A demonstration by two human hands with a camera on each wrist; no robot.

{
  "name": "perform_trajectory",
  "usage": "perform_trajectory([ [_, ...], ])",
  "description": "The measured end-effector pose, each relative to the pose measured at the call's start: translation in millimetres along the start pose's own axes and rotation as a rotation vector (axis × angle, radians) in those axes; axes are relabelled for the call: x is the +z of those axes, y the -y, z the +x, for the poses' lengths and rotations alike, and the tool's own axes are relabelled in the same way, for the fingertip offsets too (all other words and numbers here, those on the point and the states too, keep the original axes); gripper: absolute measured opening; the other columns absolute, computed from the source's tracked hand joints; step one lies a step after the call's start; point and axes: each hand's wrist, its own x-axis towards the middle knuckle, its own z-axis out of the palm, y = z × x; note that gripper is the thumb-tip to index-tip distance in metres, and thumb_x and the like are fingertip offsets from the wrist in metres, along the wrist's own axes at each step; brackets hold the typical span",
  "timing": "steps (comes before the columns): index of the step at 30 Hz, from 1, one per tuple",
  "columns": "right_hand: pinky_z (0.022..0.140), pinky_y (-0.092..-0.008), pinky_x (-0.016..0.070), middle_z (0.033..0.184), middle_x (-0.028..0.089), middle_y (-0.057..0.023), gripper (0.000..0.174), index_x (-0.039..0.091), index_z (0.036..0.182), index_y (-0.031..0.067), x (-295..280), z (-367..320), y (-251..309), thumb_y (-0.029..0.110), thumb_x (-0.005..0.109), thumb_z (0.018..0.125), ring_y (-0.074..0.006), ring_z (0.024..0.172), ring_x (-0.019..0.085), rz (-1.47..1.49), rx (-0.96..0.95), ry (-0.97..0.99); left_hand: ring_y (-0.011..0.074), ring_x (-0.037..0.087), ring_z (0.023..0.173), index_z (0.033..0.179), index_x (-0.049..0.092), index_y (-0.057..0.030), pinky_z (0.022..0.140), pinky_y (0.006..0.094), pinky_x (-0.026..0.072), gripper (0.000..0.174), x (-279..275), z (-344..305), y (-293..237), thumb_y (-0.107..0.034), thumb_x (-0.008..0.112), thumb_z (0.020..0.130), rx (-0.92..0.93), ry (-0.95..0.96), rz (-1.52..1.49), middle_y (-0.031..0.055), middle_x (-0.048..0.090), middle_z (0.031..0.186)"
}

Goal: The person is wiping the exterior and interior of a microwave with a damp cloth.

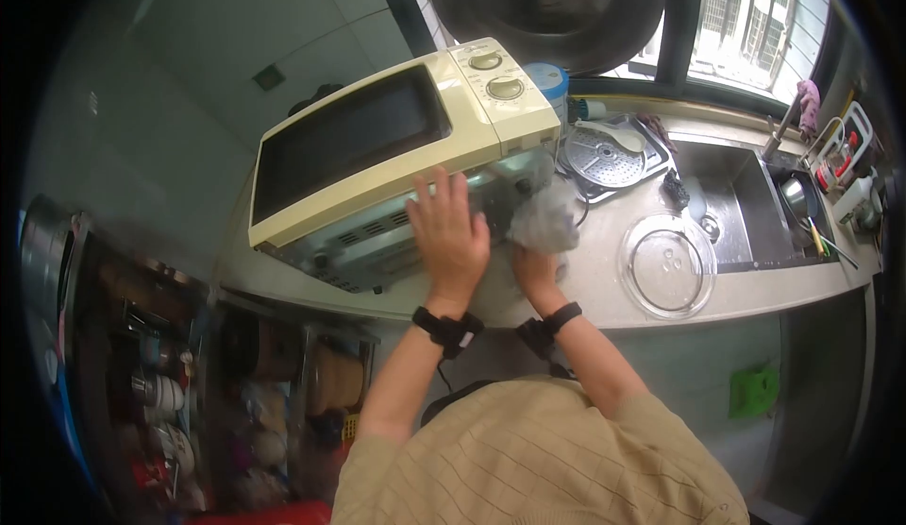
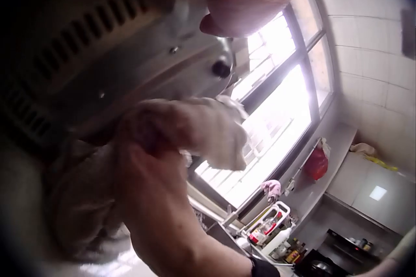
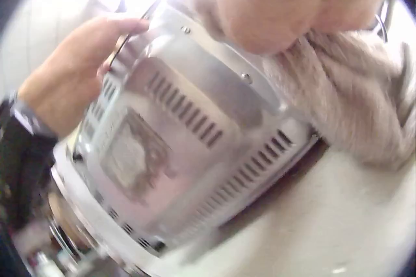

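A cream microwave oven [image 1: 349,147] is tilted up on the counter, its vented metal underside [image 3: 195,134] showing. The left hand [image 1: 448,237] presses against its lower edge with fingers spread; in the right wrist view this hand [image 3: 71,69] reaches the oven's side. The right hand [image 1: 536,275] grips a greyish cloth [image 1: 547,221] by the underside's right end. In the left wrist view the right hand [image 2: 153,179] has the cloth [image 2: 214,131] bunched around its fingers, close to the metal.
A glass turntable plate [image 1: 669,267] lies on the counter [image 1: 604,289] left of the sink [image 1: 741,209]. Behind it are a perforated metal disc [image 1: 604,159] and a white spoon. A large dark wok [image 1: 547,6] stands by the window. Bottles line the right end; shelves with dishes are lower left.
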Motion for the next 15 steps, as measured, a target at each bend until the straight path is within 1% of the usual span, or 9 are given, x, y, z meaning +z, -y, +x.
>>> perform_trajectory([
  [2,0.082,-0.0422,0.0408,0.108,0.056,-0.0201,0.03,0.058,0.104,0.0027,18.2,-28.7,-40.9,0.018,0.056,0.078,-0.0376,0.101,0.052,-0.025,0.089,-0.002,0.038,0.024,0.13,0.125,0.044,-0.0057,0.105,0.0523,0.0199,0.058,7.3,-30.6,-4.3,-0.008,0.061,0.07,0.017,0.12,-0.126,0.0139,0.038,0.135],
  [3,0.082,-0.0422,0.0408,0.108,0.056,-0.0201,0.03,0.058,0.104,0.0027,11.1,-28.4,-38.9,0.018,0.056,0.078,-0.0376,0.101,0.052,-0.014,0.074,0.012,0.0375,0.03,0.127,0.125,0.045,-0.006,0.103,0.0494,0.0264,0.056,9.4,-47.1,-3.9,-0.006,0.06,0.07,0.057,0.146,-0.117,0.0141,0.039,0.134],
  [5,0.078,-0.0431,0.0437,0.102,0.056,-0.0227,0.037,0.059,0.103,0.0031,-16.0,-17.9,-9.8,0.024,0.061,0.073,-0.0394,0.096,0.054,0.064,0.375,0.236,0.0371,0.035,0.124,0.124,0.045,-0.0063,0.1,0.0466,0.033,0.055,11.3,-67.6,-2.5,-0.004,0.058,0.071,0.076,0.164,-0.077,0.0143,0.04,0.133],
  [6,0.078,-0.0431,0.0437,0.102,0.056,-0.0227,0.037,0.059,0.103,0.0031,-26.0,-14.0,4.8,0.024,0.061,0.073,-0.0394,0.096,0.054,0.074,0.362,0.27,0.0354,0.042,0.117,0.123,0.046,-0.0077,0.093,0.0431,0.0393,0.053,10.1,-77.5,-4.7,-0.002,0.057,0.071,0.028,0.252,-0.247,0.014,0.043,0.13],
  [8,0.074,-0.0428,0.0454,0.099,0.057,-0.0234,0.039,0.059,0.103,0.0019,-39.1,7.3,34.6,0.023,0.061,0.07,-0.0375,0.089,0.057,0.153,0.224,0.632,0.0338,0.049,0.11,0.122,0.046,-0.0091,0.087,0.0396,0.0456,0.052,7.9,-84.9,-2.8,-0.001,0.056,0.072,-0.042,0.322,-0.396,0.0137,0.046,0.126],
  [9,0.076,-0.0416,0.0454,0.101,0.057,-0.0228,0.044,0.058,0.105,0.0016,-42.6,18.6,50.2,0.024,0.062,0.067,-0.0352,0.094,0.057,-0.107,0.211,0.885,0.0333,0.052,0.104,0.12,0.047,-0.0094,0.081,0.0379,0.0475,0.049,5.7,-86.6,-0.5,0.0,0.055,0.073,-0.141,0.289,-0.435,0.0137,0.047,0.122],
  [10,0.076,-0.0416,0.0454,0.101,0.057,-0.0228,0.044,0.058,0.105,0.0016,-44.2,19.1,54.7,0.024,0.062,0.067,-0.0352,0.094,0.057,-0.101,0.195,0.905,0.0328,0.055,0.098,0.118,0.049,-0.0096,0.075,0.0362,0.0495,0.046,2.2,-87.6,2.7,0.001,0.053,0.073,-0.234,0.252,-0.476,0.0137,0.049,0.118],
  [13,0.079,-0.0399,0.045,0.109,0.055,-0.0185,0.049,0.055,0.111,0.0032,-51.8,18.4,61.3,0.019,0.065,0.065,-0.0369,0.097,0.054,0.477,-0.035,0.697,0.0335,0.057,0.084,0.107,0.053,-0.0075,0.067,0.0391,0.0472,0.031,-16.2,-93.6,18.1,-0.003,0.055,0.076,-0.442,0.228,-0.409,0.0127,0.055,0.099],
  [15,0.08,-0.0398,0.0448,0.11,0.055,-0.0183,0.051,0.054,0.112,0.004,-44.5,8.3,62.0,0.018,0.066,0.065,-0.0371,0.098,0.054,0.381,-0.099,0.714,0.0327,0.058,0.072,0.096,0.056,-0.0067,0.06,0.0378,0.0458,0.02,-25.5,-95.1,28.2,-0.007,0.06,0.077,-0.555,0.097,-0.35,0.0103,0.059,0.084],
])
